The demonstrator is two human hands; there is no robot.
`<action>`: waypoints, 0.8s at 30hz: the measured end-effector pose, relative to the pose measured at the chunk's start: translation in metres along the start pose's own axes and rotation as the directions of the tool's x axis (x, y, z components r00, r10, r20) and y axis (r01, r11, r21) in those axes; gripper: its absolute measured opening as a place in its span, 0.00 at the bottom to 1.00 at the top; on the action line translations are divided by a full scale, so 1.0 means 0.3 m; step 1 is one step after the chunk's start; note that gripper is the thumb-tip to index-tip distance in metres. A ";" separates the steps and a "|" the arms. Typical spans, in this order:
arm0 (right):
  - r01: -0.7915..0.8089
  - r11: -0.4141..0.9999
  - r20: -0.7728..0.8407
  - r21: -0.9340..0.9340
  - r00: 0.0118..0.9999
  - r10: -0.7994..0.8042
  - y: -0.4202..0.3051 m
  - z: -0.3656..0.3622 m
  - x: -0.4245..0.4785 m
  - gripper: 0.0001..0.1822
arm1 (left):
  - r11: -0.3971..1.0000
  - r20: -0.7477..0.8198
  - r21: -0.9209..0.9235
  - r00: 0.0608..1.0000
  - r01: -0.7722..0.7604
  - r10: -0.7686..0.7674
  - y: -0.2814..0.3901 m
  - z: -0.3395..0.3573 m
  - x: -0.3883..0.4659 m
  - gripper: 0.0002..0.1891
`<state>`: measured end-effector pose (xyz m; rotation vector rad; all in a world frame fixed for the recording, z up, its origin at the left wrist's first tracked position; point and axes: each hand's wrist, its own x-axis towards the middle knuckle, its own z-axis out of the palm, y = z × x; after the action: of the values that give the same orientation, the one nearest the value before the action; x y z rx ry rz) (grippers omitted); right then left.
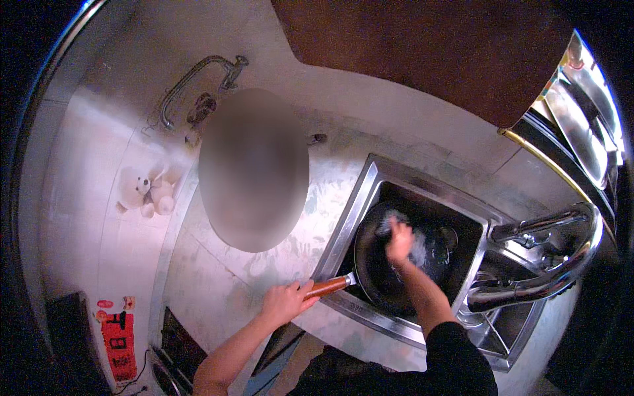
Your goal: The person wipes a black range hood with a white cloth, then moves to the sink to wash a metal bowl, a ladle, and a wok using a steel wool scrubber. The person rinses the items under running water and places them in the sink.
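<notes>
My left hand (290, 304) grips the brown wooden handle (324, 288) of a dark round pan (369, 277). The pan lies tilted in the larger basin of a stainless steel sink (342, 232). Inside the pan is my right hand (400, 243), its fingers down on a pale grey clump (391, 220) that looks like a scouring pad; blur and the hand hide part of it. Whitish suds (418, 253) and shiny wet patches show on the pan's dark inner surface beside the right hand.
A thick curved chrome tap (540, 287) arches over the smaller basin (515, 317) on the right. Left of the sink, a blurred oval covers part of the pale countertop (233, 277). Shiny metal items (579, 123) stand at the far right. A toy-bear picture (153, 190) marks the wall.
</notes>
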<state>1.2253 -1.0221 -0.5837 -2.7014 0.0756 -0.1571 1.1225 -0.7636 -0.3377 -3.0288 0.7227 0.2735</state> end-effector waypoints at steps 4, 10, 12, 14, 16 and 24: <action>0.201 0.883 0.294 -0.424 0.953 -0.075 0.217 -0.161 -0.064 0.18 | 0.999 -0.046 -0.038 0.999 0.026 -0.027 -0.005 0.018 -0.016 0.18; 0.201 0.948 0.508 0.246 0.807 -0.302 0.409 0.123 -0.445 0.30 | 0.997 -0.071 -0.072 0.997 0.003 -0.009 -0.007 0.040 -0.011 0.19; -0.053 0.920 0.641 0.389 0.732 -0.229 0.104 -0.030 -0.322 0.32 | 0.997 -0.048 -0.065 0.998 0.030 -0.033 -0.007 0.043 -0.021 0.18; 0.116 0.869 0.340 0.481 0.889 -0.307 0.082 0.078 -0.232 0.28 | 0.999 -0.041 -0.045 0.999 0.018 -0.020 0.002 0.028 -0.003 0.18; -0.073 0.919 0.371 0.387 0.925 -0.083 0.098 0.109 -0.102 0.27 | 0.999 -0.040 -0.022 0.999 0.022 -0.023 0.007 0.025 -0.005 0.18; 0.076 0.990 0.776 -0.115 0.630 0.042 0.364 -0.080 -0.175 0.09 | 0.997 0.129 -0.011 0.989 0.074 -0.072 0.005 -0.018 -0.013 0.21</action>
<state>1.1671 -1.1270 -0.6135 -2.6505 -0.2128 1.0644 1.1193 -0.7633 -0.3317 -3.0097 0.6018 0.4692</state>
